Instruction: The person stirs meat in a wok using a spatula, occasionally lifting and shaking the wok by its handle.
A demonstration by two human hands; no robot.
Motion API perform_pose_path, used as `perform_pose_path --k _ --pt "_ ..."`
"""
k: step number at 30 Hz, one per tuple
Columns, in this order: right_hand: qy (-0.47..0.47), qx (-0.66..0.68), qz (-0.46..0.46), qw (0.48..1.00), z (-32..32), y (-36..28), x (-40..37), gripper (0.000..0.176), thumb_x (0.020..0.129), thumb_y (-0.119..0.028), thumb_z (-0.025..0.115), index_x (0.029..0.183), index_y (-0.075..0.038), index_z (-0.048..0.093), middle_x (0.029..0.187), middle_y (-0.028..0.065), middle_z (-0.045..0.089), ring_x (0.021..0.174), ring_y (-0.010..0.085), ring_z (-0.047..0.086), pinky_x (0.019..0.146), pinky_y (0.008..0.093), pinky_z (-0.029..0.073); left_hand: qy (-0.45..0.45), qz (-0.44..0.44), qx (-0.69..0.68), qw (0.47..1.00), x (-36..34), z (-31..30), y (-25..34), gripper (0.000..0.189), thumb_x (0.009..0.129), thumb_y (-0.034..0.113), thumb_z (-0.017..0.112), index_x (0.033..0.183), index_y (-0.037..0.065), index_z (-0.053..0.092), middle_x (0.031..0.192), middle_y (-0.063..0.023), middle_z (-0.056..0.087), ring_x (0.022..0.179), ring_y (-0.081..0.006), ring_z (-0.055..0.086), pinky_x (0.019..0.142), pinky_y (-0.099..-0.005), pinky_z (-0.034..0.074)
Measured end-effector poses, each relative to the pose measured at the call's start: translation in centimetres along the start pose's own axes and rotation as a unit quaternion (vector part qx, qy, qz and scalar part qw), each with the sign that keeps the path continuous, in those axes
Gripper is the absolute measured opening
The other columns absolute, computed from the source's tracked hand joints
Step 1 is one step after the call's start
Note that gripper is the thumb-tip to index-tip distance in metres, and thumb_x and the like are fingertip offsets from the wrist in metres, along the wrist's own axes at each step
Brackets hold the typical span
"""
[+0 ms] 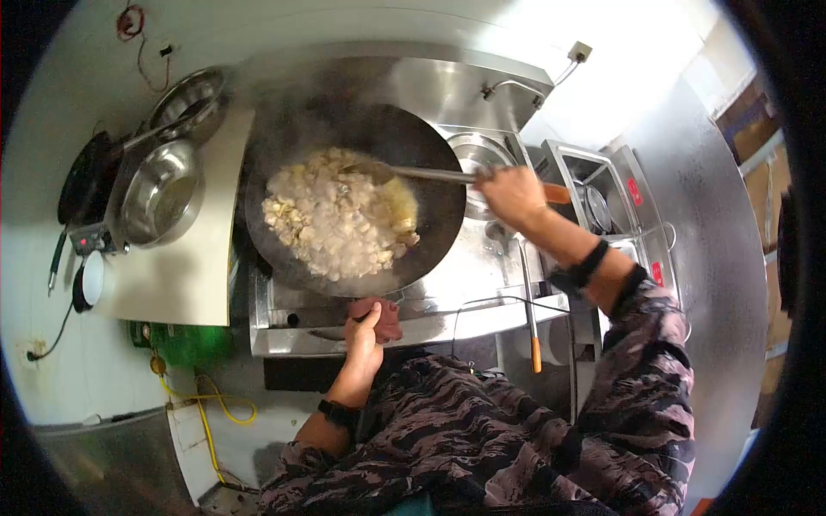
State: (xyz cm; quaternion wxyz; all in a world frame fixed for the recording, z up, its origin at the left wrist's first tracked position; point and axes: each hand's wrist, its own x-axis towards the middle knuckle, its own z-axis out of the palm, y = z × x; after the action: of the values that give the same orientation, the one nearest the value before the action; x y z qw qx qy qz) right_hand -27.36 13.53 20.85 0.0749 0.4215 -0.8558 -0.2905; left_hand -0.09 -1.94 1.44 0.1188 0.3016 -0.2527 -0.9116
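A large dark wok point(439, 215) sits on the steel stove, holding steaming pale chopped pieces of food point(323, 215) in yellowish liquid. My right hand point(512, 196) is closed around the metal shaft of a long wok spatula point(430, 175); its wooden handle end sticks out past the hand to the right. The spatula's head is partly buried in the food, so its shape is hard to make out. At the wok's near edge, my left hand point(366, 334) grips a folded reddish-brown cloth point(387, 320), thumb on top. Whatever lies under the cloth is hidden.
A ladle point(529, 301) with a wooden handle end lies on the stove point(482, 267), right of the wok. Behind it stands a round metal pot point(460, 146). Left, a steel bowl point(163, 193) rests on a pale board point(202, 275). Sunken steel compartments point(594, 168) are at right.
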Motion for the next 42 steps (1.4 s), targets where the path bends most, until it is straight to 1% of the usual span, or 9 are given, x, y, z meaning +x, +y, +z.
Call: perform_pose_path --k 7,9,11,15,21,27,33,37,42 --pt "-0.173 0.064 0.059 0.981 -7.5 5.8 -0.6 0.035 0.095 -0.033 0.056 0.095 -0.002 0.072 0.099 0.0177 0.073 0.099 0.031 0.071 0.085 0.045 0.055 0.005 0.013 -0.001 1.0 0.4 -0.2 -0.9 0.01 0.094 0.011 0.066 0.098 0.002 0.065 0.093 -0.0122 0.068 0.078 -0.0208 0.066 0.061 -0.0314 0.052" --pt "-0.135 0.051 0.043 0.989 -7.3 6.4 0.7 0.039 0.094 -0.033 0.059 0.087 0.004 0.07 0.09 0.0184 0.073 0.09 0.0289 0.073 0.079 0.0441 0.057 0.033 0.026 0.002 0.999 0.2 0.2 -0.8 0.008 0.094 0.01 0.066 0.099 0.003 0.065 0.093 -0.0093 0.068 0.079 -0.0203 0.066 0.06 -0.031 0.052" --pt "-0.398 0.141 0.087 0.902 -9.7 5.7 2.4 0.046 0.094 -0.037 0.061 0.08 0.006 0.067 0.076 0.0166 0.07 0.073 0.0258 0.072 0.069 0.0418 0.059 0.042 0.01 -0.003 0.999 0.2 0.3 -0.5 0.009 0.094 0.009 0.066 0.102 0.004 0.064 0.093 -0.0068 0.068 0.078 -0.0202 0.066 0.062 -0.0328 0.052" --pt "-0.456 0.073 -0.042 0.886 -9.7 4.5 3.1 0.049 0.095 -0.037 0.061 0.075 0.007 0.063 0.065 0.0116 0.065 0.056 0.021 0.065 0.05 0.0358 0.054 0.044 0.0 -0.031 0.999 0.5 -0.2 -0.7 0.012 0.095 0.009 0.066 0.106 0.004 0.063 0.093 -0.0065 0.067 0.077 -0.0205 0.066 0.063 -0.0351 0.053" --pt "-0.492 0.25 0.007 0.834 -10.0 7.1 -0.8 0.029 0.097 -0.027 0.061 0.121 -0.013 0.065 0.064 0.0012 0.059 0.047 0.0122 0.054 0.042 0.0257 0.048 0.014 -0.013 -0.04 0.999 1.0 -0.8 -1.2 0.012 0.094 0.009 0.066 0.105 0.003 0.063 0.091 -0.0063 0.066 0.074 -0.0192 0.064 0.057 -0.0333 0.051" --pt "-0.234 0.418 -0.068 0.875 2.8 0.9 -6.9 0.041 0.093 -0.027 0.064 0.129 -0.007 0.062 0.092 0.0169 0.072 0.076 0.0258 0.068 0.068 0.0405 0.055 -0.002 -0.015 -0.029 0.999 0.2 0.0 0.2 0.011 0.093 0.009 0.067 0.097 0.0 0.065 0.08 -0.006 0.065 0.066 -0.0177 0.062 0.053 -0.0308 0.049" --pt "-0.153 0.577 0.052 0.801 3.9 -14.7 -7.6 0.05 0.086 -0.017 0.069 0.131 0.0 0.055 0.078 0.0148 0.066 0.071 0.0245 0.065 0.066 0.0421 0.051 -0.073 -0.074 -0.02 0.994 0.4 -0.6 0.7 0.013 0.092 0.012 0.068 0.099 0.001 0.066 0.08 -0.0067 0.066 0.062 -0.0175 0.063 0.05 -0.0302 0.05" --pt "-0.182 0.794 0.138 0.563 2.8 -19.1 -5.6 0.053 0.082 -0.007 0.068 0.133 0.001 0.054 0.069 0.0088 0.061 0.044 0.0136 0.053 0.039 0.0308 0.042 -0.009 -0.057 0.024 0.998 1.1 -1.2 -0.1 0.014 0.095 0.014 0.065 0.103 0.004 0.064 0.08 -0.006 0.064 0.062 -0.0173 0.062 0.049 -0.0314 0.05" --pt "-0.112 0.865 0.164 0.461 4.6 -20.3 -3.6 0.064 0.081 0.001 0.064 0.141 0.01 0.042 0.078 0.0095 0.063 0.044 0.0119 0.051 0.035 0.0283 0.037 -0.105 -0.087 0.008 0.991 0.7 -1.7 0.1 0.014 0.099 0.018 0.06 0.107 0.007 0.061 0.085 -0.0028 0.061 0.066 -0.0157 0.06 0.054 -0.0303 0.048"
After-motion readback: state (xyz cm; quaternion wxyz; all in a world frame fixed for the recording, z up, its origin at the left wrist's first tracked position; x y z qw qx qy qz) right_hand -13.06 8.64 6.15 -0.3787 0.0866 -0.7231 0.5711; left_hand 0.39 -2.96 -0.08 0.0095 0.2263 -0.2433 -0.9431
